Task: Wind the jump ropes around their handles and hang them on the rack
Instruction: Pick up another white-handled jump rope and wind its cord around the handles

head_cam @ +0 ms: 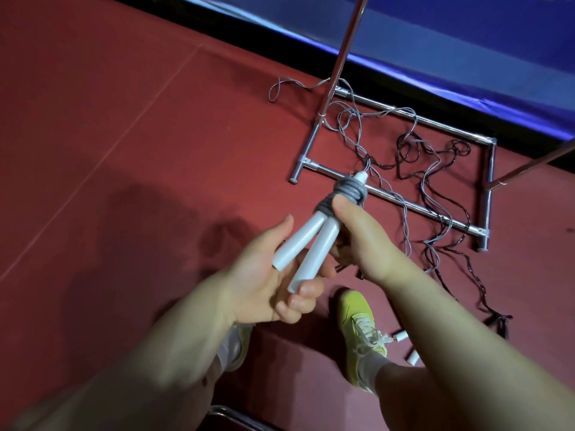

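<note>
We reach both bare forearms forward from the near edge. Our left hand [267, 275] lies palm up, its fingers curled loosely under what it holds. Our right hand [361, 234], just right of it, grips with the thumb pointing far.

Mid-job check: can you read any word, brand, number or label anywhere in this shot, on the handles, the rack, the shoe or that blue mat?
None readable.
White handles in both hands: plain, no print visible.
Chrome rack: bare tubing, no label.
Yellow shoe: no legible logo.
Blue mat: no lettering in view.
Loose handles on the floor: too small to tell.
</note>
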`<state>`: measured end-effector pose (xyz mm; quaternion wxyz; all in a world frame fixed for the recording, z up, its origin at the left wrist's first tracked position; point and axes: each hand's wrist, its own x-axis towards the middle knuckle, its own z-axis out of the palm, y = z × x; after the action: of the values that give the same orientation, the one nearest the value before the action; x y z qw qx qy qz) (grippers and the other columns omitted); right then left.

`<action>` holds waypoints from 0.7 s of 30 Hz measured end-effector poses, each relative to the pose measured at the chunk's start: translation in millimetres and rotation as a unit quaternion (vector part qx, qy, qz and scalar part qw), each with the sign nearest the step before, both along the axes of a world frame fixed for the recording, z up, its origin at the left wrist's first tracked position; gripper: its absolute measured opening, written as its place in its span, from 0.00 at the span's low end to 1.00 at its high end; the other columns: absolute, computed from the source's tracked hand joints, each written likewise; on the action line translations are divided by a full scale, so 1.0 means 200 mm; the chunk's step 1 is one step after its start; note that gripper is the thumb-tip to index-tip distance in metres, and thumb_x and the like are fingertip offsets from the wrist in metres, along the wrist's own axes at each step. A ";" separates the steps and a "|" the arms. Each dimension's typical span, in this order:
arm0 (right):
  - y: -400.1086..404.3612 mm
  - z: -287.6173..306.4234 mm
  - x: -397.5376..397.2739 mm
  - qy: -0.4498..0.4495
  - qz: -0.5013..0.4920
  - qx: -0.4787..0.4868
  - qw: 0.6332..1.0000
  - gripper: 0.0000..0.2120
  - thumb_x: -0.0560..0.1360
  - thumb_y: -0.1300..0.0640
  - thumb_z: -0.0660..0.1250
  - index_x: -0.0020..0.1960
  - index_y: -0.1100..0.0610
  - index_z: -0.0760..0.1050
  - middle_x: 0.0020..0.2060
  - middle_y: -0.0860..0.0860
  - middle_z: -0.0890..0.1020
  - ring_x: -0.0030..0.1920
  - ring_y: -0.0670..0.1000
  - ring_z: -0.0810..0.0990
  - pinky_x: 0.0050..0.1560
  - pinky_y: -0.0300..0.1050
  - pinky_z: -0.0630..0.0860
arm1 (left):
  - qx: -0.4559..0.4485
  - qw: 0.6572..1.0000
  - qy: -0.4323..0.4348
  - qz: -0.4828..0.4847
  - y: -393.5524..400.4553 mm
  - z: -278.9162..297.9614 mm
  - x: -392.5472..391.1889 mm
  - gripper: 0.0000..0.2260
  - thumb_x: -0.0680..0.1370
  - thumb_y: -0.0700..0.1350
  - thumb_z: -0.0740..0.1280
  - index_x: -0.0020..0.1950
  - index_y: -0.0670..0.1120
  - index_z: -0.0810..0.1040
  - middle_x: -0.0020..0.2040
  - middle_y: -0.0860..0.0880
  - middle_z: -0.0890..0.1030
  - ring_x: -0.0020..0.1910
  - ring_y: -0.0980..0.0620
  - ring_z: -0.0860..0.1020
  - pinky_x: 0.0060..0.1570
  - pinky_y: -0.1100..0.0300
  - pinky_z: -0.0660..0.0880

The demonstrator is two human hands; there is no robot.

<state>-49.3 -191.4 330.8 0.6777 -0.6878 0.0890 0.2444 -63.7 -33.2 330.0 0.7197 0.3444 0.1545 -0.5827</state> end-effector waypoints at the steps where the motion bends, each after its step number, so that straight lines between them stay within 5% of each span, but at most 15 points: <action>1: 0.00 -0.02 0.01 0.000 0.003 -0.028 1.000 0.18 0.69 0.39 0.57 0.32 0.53 0.61 0.22 0.47 0.61 0.23 0.46 0.57 0.24 0.39 0.53 | 0.039 0.999 -0.012 0.004 0.00 -0.01 0.01 0.34 0.70 0.71 0.50 0.37 0.42 0.77 0.26 0.48 0.66 0.21 0.53 0.63 0.23 0.67 0.55; 11: -0.03 -0.15 0.03 0.005 0.102 -0.185 0.977 0.29 0.79 0.36 0.49 0.37 0.59 0.68 0.23 0.50 0.61 0.24 0.49 0.59 0.31 0.46 0.57 | 0.336 0.927 -0.162 0.028 -0.04 -0.06 0.04 0.28 0.78 0.66 0.47 0.40 0.44 0.72 0.21 0.49 0.68 0.17 0.53 0.62 0.21 0.69 0.51; 17: 0.01 -0.16 0.04 0.001 0.042 -0.243 0.969 0.30 0.72 0.29 0.54 0.29 0.55 0.62 0.26 0.55 0.63 0.30 0.53 0.64 0.37 0.50 0.67 | 0.371 0.912 -0.172 0.036 -0.05 -0.08 0.05 0.28 0.79 0.65 0.47 0.38 0.45 0.72 0.21 0.49 0.70 0.17 0.53 0.65 0.21 0.68 0.53; 21: 0.06 -0.16 0.05 0.025 0.011 -0.235 0.972 0.27 0.78 0.37 0.55 0.31 0.57 0.67 0.26 0.56 0.69 0.31 0.55 0.69 0.38 0.51 0.68 | 0.438 0.865 -0.242 0.039 -0.05 -0.10 0.06 0.26 0.80 0.62 0.49 0.37 0.45 0.74 0.25 0.49 0.74 0.21 0.51 0.69 0.22 0.67 0.58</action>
<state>-38.7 -178.7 297.9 0.4922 -0.8221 0.1537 0.2413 -52.5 -42.3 309.6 0.5320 0.7479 0.2279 -0.3251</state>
